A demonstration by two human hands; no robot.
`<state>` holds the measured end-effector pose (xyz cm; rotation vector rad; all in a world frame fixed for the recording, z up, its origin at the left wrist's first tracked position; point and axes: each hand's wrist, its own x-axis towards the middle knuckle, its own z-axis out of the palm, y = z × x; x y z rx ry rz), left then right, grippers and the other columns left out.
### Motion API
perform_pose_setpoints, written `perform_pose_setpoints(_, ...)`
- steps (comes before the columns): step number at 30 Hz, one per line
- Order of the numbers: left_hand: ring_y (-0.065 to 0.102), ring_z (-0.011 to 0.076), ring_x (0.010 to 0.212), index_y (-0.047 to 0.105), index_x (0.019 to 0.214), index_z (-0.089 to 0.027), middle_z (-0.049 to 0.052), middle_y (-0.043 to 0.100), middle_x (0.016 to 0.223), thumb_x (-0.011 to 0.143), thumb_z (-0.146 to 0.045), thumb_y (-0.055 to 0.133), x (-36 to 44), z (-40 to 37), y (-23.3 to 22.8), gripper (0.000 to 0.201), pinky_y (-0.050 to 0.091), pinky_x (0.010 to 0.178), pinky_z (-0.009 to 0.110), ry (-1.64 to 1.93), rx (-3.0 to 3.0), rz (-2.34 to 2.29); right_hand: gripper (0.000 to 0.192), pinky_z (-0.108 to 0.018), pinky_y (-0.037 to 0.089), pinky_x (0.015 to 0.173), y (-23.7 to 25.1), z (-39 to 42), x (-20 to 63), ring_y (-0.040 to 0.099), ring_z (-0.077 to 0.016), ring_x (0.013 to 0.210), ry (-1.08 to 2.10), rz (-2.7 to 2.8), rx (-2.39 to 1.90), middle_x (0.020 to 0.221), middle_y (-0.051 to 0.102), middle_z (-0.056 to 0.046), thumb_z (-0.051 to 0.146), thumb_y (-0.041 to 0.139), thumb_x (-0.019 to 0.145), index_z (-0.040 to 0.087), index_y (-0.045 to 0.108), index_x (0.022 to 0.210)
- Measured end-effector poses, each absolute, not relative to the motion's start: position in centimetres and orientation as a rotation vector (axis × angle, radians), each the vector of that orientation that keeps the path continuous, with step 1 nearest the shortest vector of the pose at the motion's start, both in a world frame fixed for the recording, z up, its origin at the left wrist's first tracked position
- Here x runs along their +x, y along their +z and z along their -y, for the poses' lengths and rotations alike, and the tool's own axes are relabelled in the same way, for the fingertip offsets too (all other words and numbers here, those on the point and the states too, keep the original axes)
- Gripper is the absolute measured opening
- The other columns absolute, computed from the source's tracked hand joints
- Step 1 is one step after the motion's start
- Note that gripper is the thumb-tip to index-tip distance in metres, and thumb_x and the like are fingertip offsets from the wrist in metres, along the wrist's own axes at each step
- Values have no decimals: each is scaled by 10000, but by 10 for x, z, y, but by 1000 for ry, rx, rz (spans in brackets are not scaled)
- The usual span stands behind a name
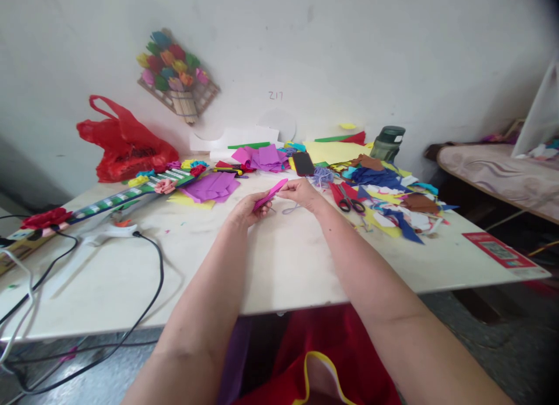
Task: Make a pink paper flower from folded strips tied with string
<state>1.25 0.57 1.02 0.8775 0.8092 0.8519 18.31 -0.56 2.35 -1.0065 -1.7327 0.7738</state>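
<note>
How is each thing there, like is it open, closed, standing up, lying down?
Pink paper, narrow, held
Left hand, closed around the paper
Right hand, fingers pinched at the paper's far end
Phone, lying down, dark side up
Scissors, lying down, unheld
Bottle, upright, lid on
Red bag, handle loop up

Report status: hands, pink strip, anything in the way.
Left hand gripping pink strip. Right hand at strip's far end, grip unclear. Thin string loop near right hand; scissors off to the right, clear of hands.
</note>
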Motion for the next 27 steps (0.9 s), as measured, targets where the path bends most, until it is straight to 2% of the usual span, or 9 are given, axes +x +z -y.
perform_pose_setpoints(7,434,49,356,599,728,-74,30,541,519,783,-209,511,11,-6,11,170,355,341,149,834,919,-851,180,-221,349,544,19,1,183,505,-103,562,382,1796,-1123,610,633,-18,297,623,674,141,702,716)
perform_pose_setpoints(13,447,52,371,593,689,-74,33,548,526,753,-191,542,11,-7,9,143,365,355,153,806,993,-893,133,-226,339,569,29,8,185,535,-114,619,62,1832,-1208,680,661,-17,303,655,678,178,699,666)
perform_pose_setpoints(18,433,49,374,596,664,-72,30,529,507,730,-196,582,12,-4,11,141,334,339,147,755,1076,-930,125,-225,332,584,34,9,190,522,-109,630,141,1905,-1179,679,637,-12,290,657,674,172,681,637)
perform_pose_setpoints(27,443,64,383,618,642,-61,61,539,505,734,-195,570,8,-1,12,170,311,340,163,555,1226,-852,206,-235,329,562,39,13,199,441,-96,568,661,1892,-1090,561,554,6,329,668,603,129,623,580)
